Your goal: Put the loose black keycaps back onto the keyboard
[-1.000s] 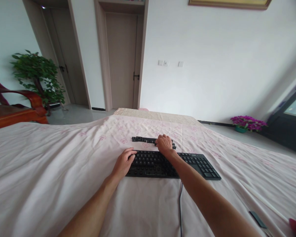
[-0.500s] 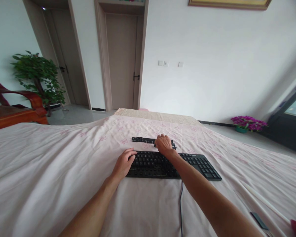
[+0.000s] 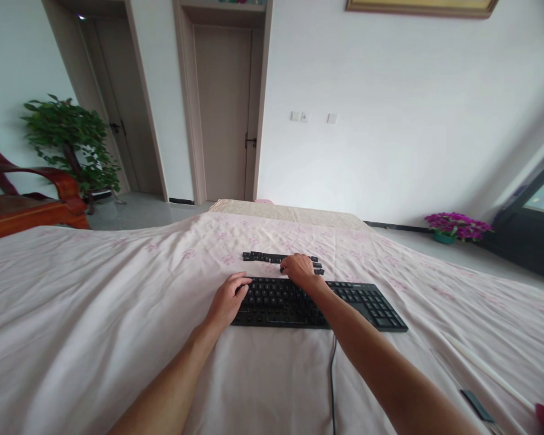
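A black keyboard (image 3: 367, 302) lies on the cloth, its lower rows partly without keycaps. At its upper left corner, my left hand (image 3: 229, 296) holds the edge, with the thumb over the keys. Beyond the keyboard, loose black keycaps (image 3: 256, 256) lie in a row, with the long space bar among them. My right hand (image 3: 299, 269) reaches across the keyboard to these pieces. Its fingers are pinched together at a small dark keycap (image 3: 282, 270), partly hidden by the hand. A few more loose keycaps (image 3: 318, 271) sit just right of that hand.
A pale floral cloth (image 3: 118, 314) with folds covers the surface. The keyboard's cable (image 3: 332, 380) runs toward me. At the lower right lie a small dark flat piece (image 3: 477, 405) and a pale stick (image 3: 492, 373). A wooden chair (image 3: 36, 199) stands at the left.
My right hand has drawn slightly nearer and lower, away from the far row, and a dark keycap shows at its fingertips. My left hand and the keyboard stay in place.
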Demonstrator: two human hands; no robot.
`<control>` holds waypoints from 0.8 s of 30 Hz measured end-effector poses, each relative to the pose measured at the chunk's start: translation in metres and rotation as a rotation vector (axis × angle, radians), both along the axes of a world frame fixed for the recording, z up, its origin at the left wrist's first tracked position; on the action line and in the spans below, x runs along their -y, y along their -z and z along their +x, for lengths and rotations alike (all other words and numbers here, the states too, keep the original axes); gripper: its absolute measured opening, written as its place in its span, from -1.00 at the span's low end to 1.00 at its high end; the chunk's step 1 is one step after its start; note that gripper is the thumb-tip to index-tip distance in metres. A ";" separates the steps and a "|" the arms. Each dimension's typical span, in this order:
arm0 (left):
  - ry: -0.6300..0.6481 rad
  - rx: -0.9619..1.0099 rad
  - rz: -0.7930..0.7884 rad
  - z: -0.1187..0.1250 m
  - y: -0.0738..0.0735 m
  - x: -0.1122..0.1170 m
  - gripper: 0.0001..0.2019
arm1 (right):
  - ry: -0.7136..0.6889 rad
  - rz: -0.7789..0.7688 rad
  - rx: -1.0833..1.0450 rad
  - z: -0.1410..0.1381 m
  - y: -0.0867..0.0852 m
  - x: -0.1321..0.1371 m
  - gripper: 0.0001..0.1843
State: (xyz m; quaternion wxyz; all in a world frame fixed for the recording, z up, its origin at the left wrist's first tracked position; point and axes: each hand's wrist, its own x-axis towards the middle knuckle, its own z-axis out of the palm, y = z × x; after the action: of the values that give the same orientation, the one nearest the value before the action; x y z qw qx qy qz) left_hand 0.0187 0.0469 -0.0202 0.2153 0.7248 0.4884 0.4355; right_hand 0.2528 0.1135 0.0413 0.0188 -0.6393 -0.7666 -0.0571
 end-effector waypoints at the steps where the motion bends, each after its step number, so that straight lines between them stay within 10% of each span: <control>1: -0.002 0.001 0.001 0.000 0.000 0.000 -0.72 | 0.013 -0.004 -0.013 0.000 0.000 0.000 -0.78; 14: 0.001 -0.011 -0.011 0.000 -0.004 0.004 -0.73 | -0.057 0.068 -0.459 0.018 -0.017 0.061 -0.77; 24: 0.004 -0.020 -0.005 0.000 -0.005 0.006 -0.72 | -0.079 0.096 -0.459 0.030 0.004 0.114 -0.83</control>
State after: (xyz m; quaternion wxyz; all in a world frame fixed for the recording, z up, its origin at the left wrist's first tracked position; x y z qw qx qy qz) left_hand 0.0192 0.0410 -0.0148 0.2131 0.7295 0.4903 0.4267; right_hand 0.2823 -0.0007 0.0373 0.2254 -0.6034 -0.7630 0.0542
